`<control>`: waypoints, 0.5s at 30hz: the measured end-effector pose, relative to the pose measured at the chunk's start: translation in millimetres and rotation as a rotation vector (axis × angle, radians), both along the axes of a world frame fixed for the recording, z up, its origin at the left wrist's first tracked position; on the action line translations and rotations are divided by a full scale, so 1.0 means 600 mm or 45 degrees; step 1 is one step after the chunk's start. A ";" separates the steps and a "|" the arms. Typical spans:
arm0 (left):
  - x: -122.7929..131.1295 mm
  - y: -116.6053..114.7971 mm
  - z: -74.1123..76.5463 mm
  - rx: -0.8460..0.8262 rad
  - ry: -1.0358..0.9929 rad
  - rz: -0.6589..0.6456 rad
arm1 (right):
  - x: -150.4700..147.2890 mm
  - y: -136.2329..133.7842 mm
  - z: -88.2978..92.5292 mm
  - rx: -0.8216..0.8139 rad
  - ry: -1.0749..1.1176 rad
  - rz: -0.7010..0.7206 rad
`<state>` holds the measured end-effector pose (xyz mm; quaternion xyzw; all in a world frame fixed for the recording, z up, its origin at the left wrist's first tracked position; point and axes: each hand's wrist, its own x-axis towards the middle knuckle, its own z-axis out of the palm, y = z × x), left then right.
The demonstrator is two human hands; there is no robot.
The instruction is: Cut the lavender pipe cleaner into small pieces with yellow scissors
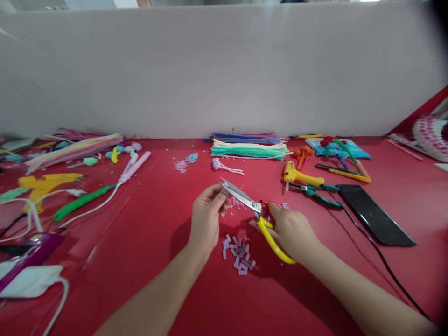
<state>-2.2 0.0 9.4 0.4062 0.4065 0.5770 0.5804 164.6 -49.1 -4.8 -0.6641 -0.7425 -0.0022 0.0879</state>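
Note:
My right hand (294, 229) grips scissors (241, 196) with one yellow and one red handle. Their blades point to the upper left, and the tips lie at the fingers of my left hand (208, 212). Thumb and forefinger of that hand are pinched together; whatever is between them is hidden or too small to name. Below the blades, a small pile of short pale purple pieces (240, 252) lies on the red table (140, 289). Fine purple scraps (236, 201) are scattered behind the scissors. Farther back rests a pale purple bundle with thin stems (227, 167).
Fuzzy craft stems (250, 149) lie along the grey partition (224, 70). At right are a yellow glue gun (303, 176), green-handled pliers (322, 196) and a black phone-like slab (374, 214) beside a black cable. Another glue gun (45, 184), a pink straightener-like tool (135, 168) and white cords crowd the left.

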 end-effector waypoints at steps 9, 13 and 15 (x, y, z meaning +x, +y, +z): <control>0.000 0.000 0.002 -0.046 -0.018 -0.004 | 0.003 0.000 -0.002 0.000 -0.016 0.016; 0.000 0.000 0.002 -0.040 -0.015 -0.011 | 0.004 0.000 -0.001 0.012 -0.037 0.011; 0.000 0.000 0.001 -0.036 -0.013 -0.014 | 0.003 0.000 0.000 0.013 -0.043 0.008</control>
